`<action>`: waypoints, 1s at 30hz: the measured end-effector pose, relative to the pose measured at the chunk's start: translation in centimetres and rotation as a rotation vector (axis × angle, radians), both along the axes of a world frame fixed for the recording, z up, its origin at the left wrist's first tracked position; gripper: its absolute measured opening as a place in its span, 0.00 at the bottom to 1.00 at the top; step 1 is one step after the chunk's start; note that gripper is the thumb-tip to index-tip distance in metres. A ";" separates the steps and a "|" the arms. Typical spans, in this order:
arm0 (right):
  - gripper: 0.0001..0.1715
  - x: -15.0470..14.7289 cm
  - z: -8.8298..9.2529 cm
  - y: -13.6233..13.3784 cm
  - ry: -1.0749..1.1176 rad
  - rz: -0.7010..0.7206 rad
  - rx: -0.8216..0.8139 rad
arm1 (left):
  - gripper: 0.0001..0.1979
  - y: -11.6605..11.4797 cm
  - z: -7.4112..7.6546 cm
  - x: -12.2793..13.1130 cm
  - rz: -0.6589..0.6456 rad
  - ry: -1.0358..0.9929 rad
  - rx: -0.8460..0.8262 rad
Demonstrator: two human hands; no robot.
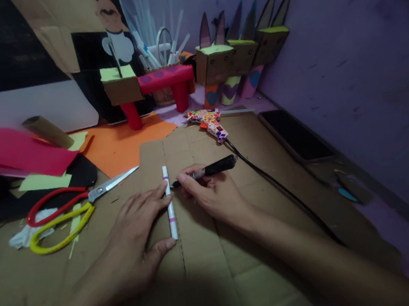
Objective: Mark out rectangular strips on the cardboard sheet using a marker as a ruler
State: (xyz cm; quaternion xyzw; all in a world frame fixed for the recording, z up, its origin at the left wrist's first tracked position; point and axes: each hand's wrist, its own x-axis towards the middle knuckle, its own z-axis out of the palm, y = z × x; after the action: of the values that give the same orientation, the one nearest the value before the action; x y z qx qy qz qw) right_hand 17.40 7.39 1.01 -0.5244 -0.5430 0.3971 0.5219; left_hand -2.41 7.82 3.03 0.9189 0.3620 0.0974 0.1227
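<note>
A broad sheet of brown corrugated cardboard (pixel 201 265) is spread across the work surface, and its length is marked by a dark dashed line (pixel 182 257). At its far left, a sheet of bright orange paper (pixel 116 147) is laid flat. Behind, a red, tube-legged figure with a boxy brown cardboard head (pixel 123 91) is stood upright.

On the cardboard, the left hand (pixel 142 223) is laid low with its fingers spread, and the right hand (pixel 216 195) is closed in a writing grip. To the left of the left hand, steel scissors with one red and one yellow handle (pixel 97 191) are left lying with their blades together. Ahead of the right hand, a flower-patterned glue gun (pixel 208 121) with a black cord is laid on its side.

A thick black pen (pixel 218 165) is gripped by the right hand, its tip brought just beside a slim white marker with purple bands (pixel 170 207). The marker is aligned with the dashed line and is pressed by the left fingertips and thumb, without being enclosed. Whether the cardboard is touched by the pen tip cannot be told.
</note>
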 end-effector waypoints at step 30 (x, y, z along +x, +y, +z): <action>0.12 0.0 1.3 -3.9 -0.079 0.042 -0.069 | 0.25 0.0 0.5 0.4 -0.011 0.032 0.029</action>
State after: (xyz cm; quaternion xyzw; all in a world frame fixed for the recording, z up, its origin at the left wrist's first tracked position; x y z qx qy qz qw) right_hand 17.36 3.49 2.28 -0.5459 -0.5601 0.4056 0.4730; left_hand -2.02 7.79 3.50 0.9240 0.3575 0.0874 0.1040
